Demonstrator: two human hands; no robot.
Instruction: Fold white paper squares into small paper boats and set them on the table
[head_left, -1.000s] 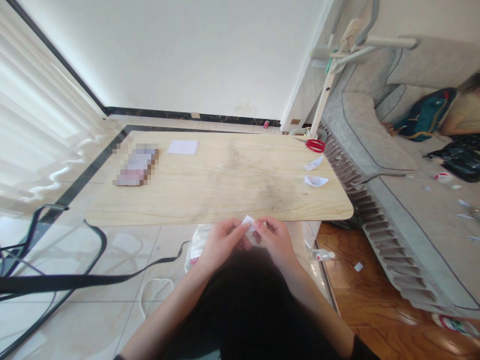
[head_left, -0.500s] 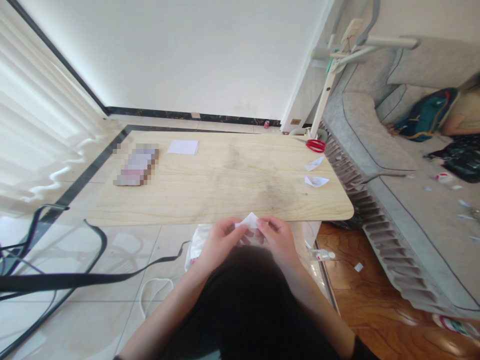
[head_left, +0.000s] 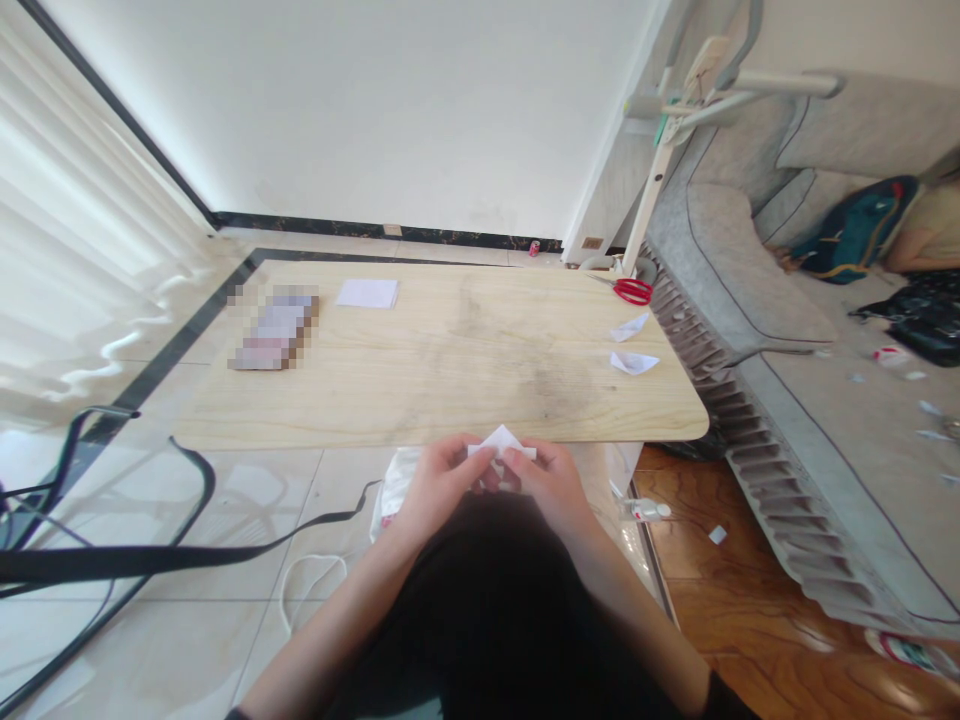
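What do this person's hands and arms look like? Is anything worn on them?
The left hand and right hand are both bare: no gloves, and no ring or watch that I can make out. The left forearm and right forearm are uncovered too. A dark sleeve edge shows on the right arm at the bottom.

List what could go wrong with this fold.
The left hand and right hand pinch the small white paper in mid-air, off the table: the crease may go crooked, or the paper could slip. The folded pieces lie near the table's right edge; a bump might knock them off.
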